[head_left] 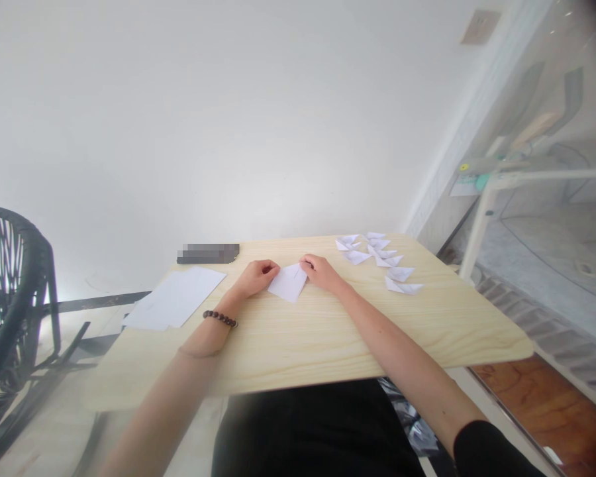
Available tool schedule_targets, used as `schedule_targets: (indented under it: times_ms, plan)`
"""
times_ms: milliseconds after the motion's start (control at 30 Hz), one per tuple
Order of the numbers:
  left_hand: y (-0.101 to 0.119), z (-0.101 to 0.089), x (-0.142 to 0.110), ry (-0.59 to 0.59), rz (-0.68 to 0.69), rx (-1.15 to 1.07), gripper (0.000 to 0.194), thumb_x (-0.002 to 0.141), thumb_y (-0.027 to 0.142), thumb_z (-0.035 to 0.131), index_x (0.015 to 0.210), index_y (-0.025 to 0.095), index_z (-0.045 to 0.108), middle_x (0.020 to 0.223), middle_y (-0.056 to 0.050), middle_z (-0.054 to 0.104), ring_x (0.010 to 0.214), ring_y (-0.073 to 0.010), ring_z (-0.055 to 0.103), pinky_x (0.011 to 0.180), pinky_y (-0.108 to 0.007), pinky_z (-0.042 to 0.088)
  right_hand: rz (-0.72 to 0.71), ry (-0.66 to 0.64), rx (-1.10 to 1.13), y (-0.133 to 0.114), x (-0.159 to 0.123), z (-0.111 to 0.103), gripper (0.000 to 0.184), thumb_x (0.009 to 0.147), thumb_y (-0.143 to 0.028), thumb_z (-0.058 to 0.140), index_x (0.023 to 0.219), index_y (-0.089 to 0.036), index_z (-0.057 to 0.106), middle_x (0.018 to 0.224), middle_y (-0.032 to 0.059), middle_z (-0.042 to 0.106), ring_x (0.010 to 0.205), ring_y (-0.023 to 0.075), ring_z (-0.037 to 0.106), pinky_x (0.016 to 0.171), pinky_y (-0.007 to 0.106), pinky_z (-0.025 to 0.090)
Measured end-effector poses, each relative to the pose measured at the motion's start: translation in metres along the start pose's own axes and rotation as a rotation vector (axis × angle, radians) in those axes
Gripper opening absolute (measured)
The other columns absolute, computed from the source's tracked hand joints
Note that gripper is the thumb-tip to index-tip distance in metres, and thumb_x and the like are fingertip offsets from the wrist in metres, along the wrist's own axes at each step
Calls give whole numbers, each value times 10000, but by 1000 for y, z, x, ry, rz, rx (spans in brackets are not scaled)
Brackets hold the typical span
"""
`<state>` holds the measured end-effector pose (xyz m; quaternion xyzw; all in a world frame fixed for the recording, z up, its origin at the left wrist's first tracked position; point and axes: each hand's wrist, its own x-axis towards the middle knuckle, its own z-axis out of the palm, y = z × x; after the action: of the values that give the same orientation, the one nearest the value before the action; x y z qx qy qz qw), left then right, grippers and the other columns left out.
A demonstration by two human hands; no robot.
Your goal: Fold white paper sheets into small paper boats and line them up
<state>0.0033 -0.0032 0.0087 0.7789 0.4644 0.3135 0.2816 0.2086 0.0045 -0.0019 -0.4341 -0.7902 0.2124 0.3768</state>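
Head view, the only one: person sits at a pale wood table (298,354), both bare forearms reaching in over the near edge. White paper (287,285), small and roughly square, sits between the hands near mid-table, one corner pointing at the person, a crease line near its top right; can't tell if it lies flat or is lifted a little. Left hand (255,278): fingers curled, thumb and fingertips closed in a pinch on the paper's left corner. Right hand (320,273): same deal, thumb and fingertips pinched together at the upper right corner, other fingers bent in. Dark bead bracelet (220,318) on the left wrist, black sleeve (491,450) on the right arm. Far right of the table, a loose cluster of folded pieces (353,256), white, pointed ends, some touching or overlapping; nearest one well apart from the right hand. Left side, flat white sheets (176,295) overlap, one poking past the table's left edge. Behind them, a dark object (208,254), pixelated, can't tell what. Woven chair (17,291) at far left, plain wall (228,119) behind, socket plate (481,26) high right, white metal frame (477,232) beyond the table's right side.
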Motion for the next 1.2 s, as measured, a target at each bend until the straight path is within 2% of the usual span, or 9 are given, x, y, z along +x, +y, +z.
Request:
schedule_targets:
  times_ms: [567, 900, 1200]
  plan:
    - [2, 0, -1, 10, -8, -25, 319, 730, 401, 419, 767, 133, 586, 658, -27, 572, 578, -124, 483, 492, -217, 369, 45, 5, 7, -1, 0, 0, 221, 774, -291, 348, 649, -162, 476, 615, -17, 476, 581, 97, 405, 547, 214, 278]
    - [1, 0, -2, -2, -2, -27, 338, 728, 415, 417, 764, 128, 593, 646, -32, 578, 554, -122, 475, 465, -215, 350, 28, -14, 36, -2, -1, 1, 193, 751, -288, 401, 691, -155, 528, 654, -12, 517, 596, 96, 414, 564, 211, 290]
    - [0, 0, -1, 14, 12, -12, 312, 726, 381, 405, 765, 137, 595, 633, -20, 573, 539, -117, 467, 462, -214, 340, 3, -12, -19, 2, 1, 3, 219, 775, -293, 378, 669, -155, 511, 633, -13, 503, 586, 92, 410, 558, 209, 288]
